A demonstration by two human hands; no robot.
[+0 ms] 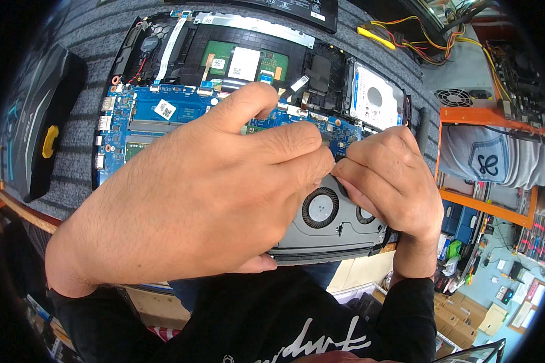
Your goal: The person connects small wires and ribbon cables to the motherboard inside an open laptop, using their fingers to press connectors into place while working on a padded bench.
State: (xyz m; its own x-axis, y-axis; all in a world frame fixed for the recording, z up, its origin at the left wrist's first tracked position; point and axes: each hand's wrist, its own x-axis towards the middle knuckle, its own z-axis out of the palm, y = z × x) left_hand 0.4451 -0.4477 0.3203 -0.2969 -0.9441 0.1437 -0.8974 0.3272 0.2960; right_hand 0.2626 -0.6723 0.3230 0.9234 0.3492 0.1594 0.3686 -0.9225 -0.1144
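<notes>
An opened laptop lies before me, its blue motherboard (191, 109) bared. My left hand (212, 187) reaches across the board, thumb and fingers pinched together near the middle. What is between those fingertips is hidden. My right hand (393, 181) is closed too, its fingertips meeting the left ones just above the fan housing. Whatever it grips is too small or covered to name. Below the fingertips shows a round black cooling fan (320, 207) in the grey housing; a second fan (365, 214) is partly under my right hand. A silver hard drive (374, 98) sits beyond the right hand.
A black case with a yellow latch (50, 142) stands at the left on the ribbed grey mat (72, 130). A black battery-like pack (297, 11) lies behind the laptop. Yellow and red wires (439, 45) are at the back right, beside an orange shelf frame (496, 116).
</notes>
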